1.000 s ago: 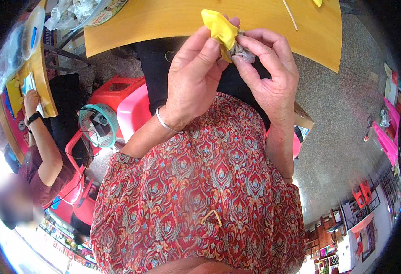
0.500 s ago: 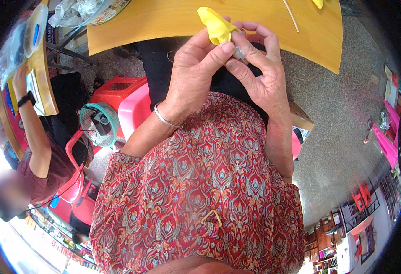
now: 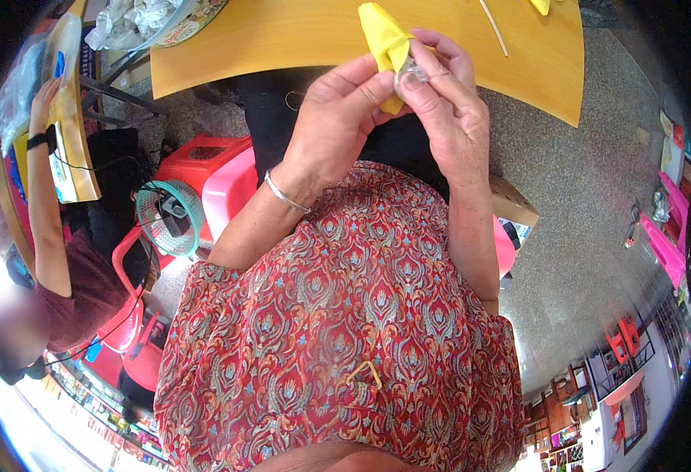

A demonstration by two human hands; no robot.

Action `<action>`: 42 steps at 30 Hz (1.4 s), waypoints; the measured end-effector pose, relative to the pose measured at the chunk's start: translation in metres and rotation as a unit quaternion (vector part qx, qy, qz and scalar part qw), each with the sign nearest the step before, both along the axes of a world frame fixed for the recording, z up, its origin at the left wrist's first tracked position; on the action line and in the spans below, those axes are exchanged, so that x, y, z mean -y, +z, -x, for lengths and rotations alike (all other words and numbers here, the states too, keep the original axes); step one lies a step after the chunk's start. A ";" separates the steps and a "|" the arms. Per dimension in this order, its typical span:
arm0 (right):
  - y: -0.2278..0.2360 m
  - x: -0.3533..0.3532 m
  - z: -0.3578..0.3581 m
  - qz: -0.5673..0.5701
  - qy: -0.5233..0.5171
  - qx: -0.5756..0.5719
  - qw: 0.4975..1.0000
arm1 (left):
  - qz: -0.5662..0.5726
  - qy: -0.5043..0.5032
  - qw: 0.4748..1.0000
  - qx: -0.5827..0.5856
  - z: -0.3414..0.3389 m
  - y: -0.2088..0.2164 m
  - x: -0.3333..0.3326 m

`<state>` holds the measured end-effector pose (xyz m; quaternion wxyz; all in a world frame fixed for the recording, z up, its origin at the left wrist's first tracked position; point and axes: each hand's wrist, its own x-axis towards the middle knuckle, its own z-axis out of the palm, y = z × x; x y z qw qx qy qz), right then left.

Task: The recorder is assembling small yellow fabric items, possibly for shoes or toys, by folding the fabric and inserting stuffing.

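A speckled grey stone floor is seen under a yellow-orange table with a curved edge. Red and pink plastic stools are grouped to the left beside a small round teal fan, and a cardboard box is set on the floor at the right. Strong daylight is noted at the lower left rim; small red furniture is visible far right.

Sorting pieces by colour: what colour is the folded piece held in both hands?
Bright yellow folded piece, clearest in the head view.
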<state>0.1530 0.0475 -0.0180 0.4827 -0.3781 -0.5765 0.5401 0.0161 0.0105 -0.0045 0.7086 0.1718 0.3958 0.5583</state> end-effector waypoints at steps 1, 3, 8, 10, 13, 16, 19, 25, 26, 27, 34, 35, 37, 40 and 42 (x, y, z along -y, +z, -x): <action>-0.002 -0.001 -0.002 -0.032 -0.013 0.031 0.999 | 0.002 -0.013 0.999 -0.045 -0.001 0.001 0.002; -0.002 -0.002 -0.005 -0.025 -0.014 0.017 0.999 | -0.013 -0.004 0.996 -0.083 -0.010 0.003 0.007; -0.001 0.000 -0.001 0.070 -0.061 -0.091 0.992 | -0.027 0.020 0.995 -0.099 -0.016 0.005 0.004; -0.002 0.000 0.001 0.058 -0.081 -0.094 0.991 | -0.041 0.016 0.990 -0.134 -0.018 0.006 0.005; -0.003 0.001 0.003 0.063 -0.117 -0.073 0.989 | -0.052 0.001 0.980 -0.194 -0.015 0.005 0.007; 0.005 0.004 0.005 0.098 -0.137 -0.077 0.983 | -0.059 -0.016 0.969 -0.241 -0.009 0.007 0.010; 0.009 0.004 0.004 0.132 -0.141 -0.123 0.973 | -0.098 0.005 0.942 -0.322 -0.008 0.004 0.011; 0.016 0.000 0.001 0.159 -0.150 -0.184 0.958 | -0.283 0.162 0.769 -0.550 -0.007 0.010 -0.001; 0.017 0.001 0.000 0.151 -0.145 -0.190 0.959 | -0.343 0.169 0.666 -0.641 -0.004 0.016 -0.005; 0.016 0.002 0.000 0.151 -0.146 -0.190 0.959 | -0.324 0.166 0.689 -0.627 -0.009 0.023 -0.006; 0.008 0.001 0.006 0.026 -0.175 -0.012 0.984 | -0.274 0.113 0.732 -0.613 -0.010 0.019 -0.016; 0.009 0.001 0.007 0.007 -0.179 -0.010 0.984 | -0.274 0.112 0.732 -0.614 -0.008 0.019 -0.016; 0.007 0.000 0.006 -0.011 -0.179 0.012 0.984 | -0.279 0.094 0.707 -0.643 -0.006 0.022 -0.018; 0.009 0.002 0.003 -0.036 -0.162 0.066 0.984 | -0.202 0.040 0.792 -0.575 -0.012 0.055 -0.020; 0.009 0.002 0.003 -0.043 -0.144 0.095 0.984 | -0.207 0.034 0.788 -0.579 -0.010 0.055 -0.024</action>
